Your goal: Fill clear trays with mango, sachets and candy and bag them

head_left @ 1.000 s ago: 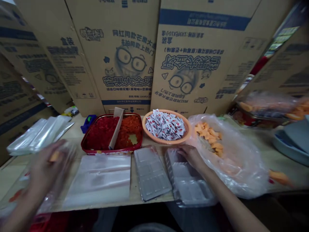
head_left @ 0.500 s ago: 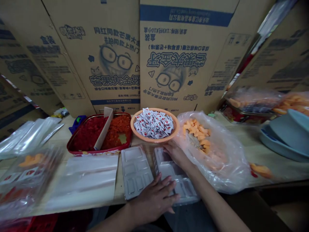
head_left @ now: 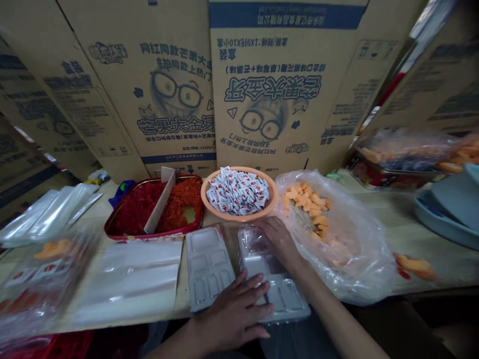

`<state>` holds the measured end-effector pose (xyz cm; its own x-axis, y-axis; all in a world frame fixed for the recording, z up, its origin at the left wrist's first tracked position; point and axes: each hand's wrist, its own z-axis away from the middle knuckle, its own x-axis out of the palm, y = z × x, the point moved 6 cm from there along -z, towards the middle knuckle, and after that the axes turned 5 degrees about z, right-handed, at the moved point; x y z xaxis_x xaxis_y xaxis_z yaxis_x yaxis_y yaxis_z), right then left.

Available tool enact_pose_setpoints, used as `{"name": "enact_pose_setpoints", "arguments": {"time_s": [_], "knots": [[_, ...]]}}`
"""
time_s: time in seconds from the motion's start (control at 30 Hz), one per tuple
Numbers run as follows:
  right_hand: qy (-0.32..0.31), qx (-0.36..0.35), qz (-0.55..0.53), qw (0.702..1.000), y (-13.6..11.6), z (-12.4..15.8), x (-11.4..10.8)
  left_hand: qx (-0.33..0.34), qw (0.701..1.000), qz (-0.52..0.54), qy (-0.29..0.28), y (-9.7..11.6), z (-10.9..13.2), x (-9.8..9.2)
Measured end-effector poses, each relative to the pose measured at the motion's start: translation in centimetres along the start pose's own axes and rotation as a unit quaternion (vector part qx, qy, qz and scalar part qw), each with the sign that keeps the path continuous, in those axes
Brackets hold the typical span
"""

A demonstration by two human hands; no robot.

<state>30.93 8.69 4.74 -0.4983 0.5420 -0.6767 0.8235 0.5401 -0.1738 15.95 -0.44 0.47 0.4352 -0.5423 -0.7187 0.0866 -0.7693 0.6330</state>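
Note:
Two clear plastic compartment trays lie side by side at the table's front edge. The left tray [head_left: 207,249] is partly covered at its lower right by my left hand [head_left: 237,311]. This hand is open, its fingers stretched across onto the near left part of the right tray [head_left: 286,291]. At that tray's far end rests my right hand [head_left: 279,239], fingers extended over its far right edge; their tips are partly blurred. Both trays' compartments look empty. Just beyond them stands an orange bowl [head_left: 239,218] heaped with small printed sachets [head_left: 239,192].
Left of the bowl is a red tin [head_left: 155,237] of red and orange bits split by a cardboard divider. A plastic bag [head_left: 359,249] of orange candies lies right. White sheets [head_left: 138,274], filled packs [head_left: 48,269] and blue bowls [head_left: 445,219] flank these. Cartons [head_left: 179,99] wall the back.
The camera view has shifted slightly. My right hand has moved a little to the right at the far end of the right tray; my left hand stays spread over the trays.

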Motion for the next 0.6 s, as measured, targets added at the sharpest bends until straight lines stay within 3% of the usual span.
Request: {"name": "enact_pose_setpoints", "arguments": {"time_s": [0.07, 0.13, 0.17, 0.27, 0.33, 0.37, 0.43, 0.5, 0.6], "knots": [[0.042, 0.023, -0.008, 0.999, -0.4, -0.5, -1.6, -0.059, 0.983, 0.099, 0.141, -0.5, -0.3, -1.5], [0.071, 0.045, -0.031, 0.996, -0.7, -1.3, -2.8, -0.155, 0.909, 0.260, 0.286, -1.8, -0.5, -2.6], [0.071, 0.053, -0.044, 0.995, -0.7, -1.7, -3.1, -0.203, 0.856, 0.356, 0.314, -2.5, -0.9, -2.4], [0.046, 0.131, -0.037, 0.990, 1.9, -2.2, -3.4, -0.292, 0.708, 0.578, 0.283, -3.4, -3.0, -1.3], [0.029, 0.234, 0.032, 0.971, 5.9, -1.6, -3.7, -0.324, 0.653, 0.625, 0.278, -3.6, -3.7, -1.5], [0.019, 0.284, 0.072, 0.956, 8.2, -0.9, -4.1, -0.333, 0.639, 0.631, 0.286, -3.8, -3.8, -1.7], [-0.120, 0.380, 0.209, 0.893, 13.1, 1.2, -4.1, -0.343, 0.623, 0.638, 0.295, -4.1, -3.8, -2.3], [-0.179, 0.415, 0.247, 0.857, 16.6, 3.3, -4.9, -0.352, 0.613, 0.642, 0.297, -4.4, -3.5, -2.6], [-0.207, 0.427, 0.250, 0.844, 19.2, 5.3, -6.1, -0.359, 0.602, 0.653, 0.288, -4.5, -3.4, -2.6]]}}
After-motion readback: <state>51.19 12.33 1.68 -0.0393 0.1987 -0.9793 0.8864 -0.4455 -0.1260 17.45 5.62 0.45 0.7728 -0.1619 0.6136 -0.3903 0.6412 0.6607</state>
